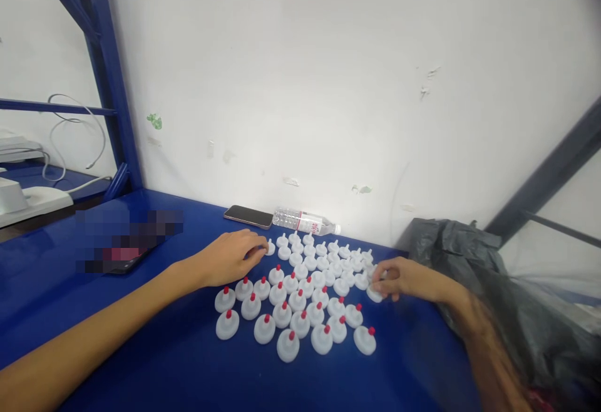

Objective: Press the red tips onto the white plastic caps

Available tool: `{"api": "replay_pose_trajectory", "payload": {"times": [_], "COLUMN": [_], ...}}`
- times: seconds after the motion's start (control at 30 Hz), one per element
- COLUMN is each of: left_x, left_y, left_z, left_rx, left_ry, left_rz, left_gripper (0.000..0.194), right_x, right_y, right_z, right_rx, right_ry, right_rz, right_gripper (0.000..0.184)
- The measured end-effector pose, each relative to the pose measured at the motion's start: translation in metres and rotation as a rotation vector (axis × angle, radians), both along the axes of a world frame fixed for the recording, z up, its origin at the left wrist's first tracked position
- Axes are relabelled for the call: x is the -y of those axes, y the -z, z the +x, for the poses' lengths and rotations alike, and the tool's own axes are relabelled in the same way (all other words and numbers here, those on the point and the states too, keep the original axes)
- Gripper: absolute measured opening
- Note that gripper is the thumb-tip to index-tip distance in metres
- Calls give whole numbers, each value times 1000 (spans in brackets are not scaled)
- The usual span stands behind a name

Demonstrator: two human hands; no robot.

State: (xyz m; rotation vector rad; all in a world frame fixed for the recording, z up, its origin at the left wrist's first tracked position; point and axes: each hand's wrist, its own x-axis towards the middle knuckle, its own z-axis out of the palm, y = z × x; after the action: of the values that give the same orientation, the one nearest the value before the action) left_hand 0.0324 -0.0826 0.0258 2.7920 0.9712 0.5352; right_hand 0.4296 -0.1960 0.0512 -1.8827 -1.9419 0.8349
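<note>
Several white nozzle caps stand in rows on the blue table [188, 362]. The near rows [291, 312] carry red tips; the far rows [319, 252] have plain white tips. My left hand [230, 255] rests curled at the far left end of the rows, fingertips touching a white cap [270, 248]. Over at the rows' right end, my right hand [404, 277] has its fingers pinched on a white cap [374, 293].
A phone [248, 216] and a lying water bottle [305, 221] sit by the wall behind the caps. A grey plastic bag [493, 287] is heaped on the right. A dark device [122, 265] lies at left. Blue shelf frame posts [110, 74] rise at the left.
</note>
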Motion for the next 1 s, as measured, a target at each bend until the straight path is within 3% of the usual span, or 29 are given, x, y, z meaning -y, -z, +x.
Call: {"api": "replay_pose_trajectory", "payload": {"times": [0.1, 0.23, 0.43, 0.5, 0.57, 0.67, 0.77, 0.9, 1.0], "left_x": [10, 16, 18, 22, 26, 30, 30, 26, 25], "left_y": [-1, 7, 8, 4, 0, -3, -1, 6, 9], "left_z": [8, 18, 23, 23, 24, 25, 26, 23, 21], "left_rx": [37, 29, 124, 202, 295, 406, 435, 202, -21], "left_ry": [54, 99, 40, 34, 62, 135, 186, 237, 204], "left_rz": [-75, -108, -118, -124, -139, -123, -9, 305, 470], "left_gripper": [36, 33, 22, 21, 22, 21, 20, 25, 24], "right_x": [-3, -9, -8, -5, -4, -4, -8, -11, -12], "right_y": [-5, -12, -16, -13, -7, 7, 20, 27, 27], "right_z": [-7, -22, -65, -87, -109, -139, -155, -156, -154], "right_rx": [56, 264, 390, 361, 309, 321, 365, 335, 291], "right_ry": [39, 178, 246, 179, 22, -206, -302, -301, -346], "right_rz": [78, 300, 587, 671, 769, 898, 989, 1064, 1080], "right_gripper": [37, 42, 46, 40, 32, 46, 36, 34, 31]}}
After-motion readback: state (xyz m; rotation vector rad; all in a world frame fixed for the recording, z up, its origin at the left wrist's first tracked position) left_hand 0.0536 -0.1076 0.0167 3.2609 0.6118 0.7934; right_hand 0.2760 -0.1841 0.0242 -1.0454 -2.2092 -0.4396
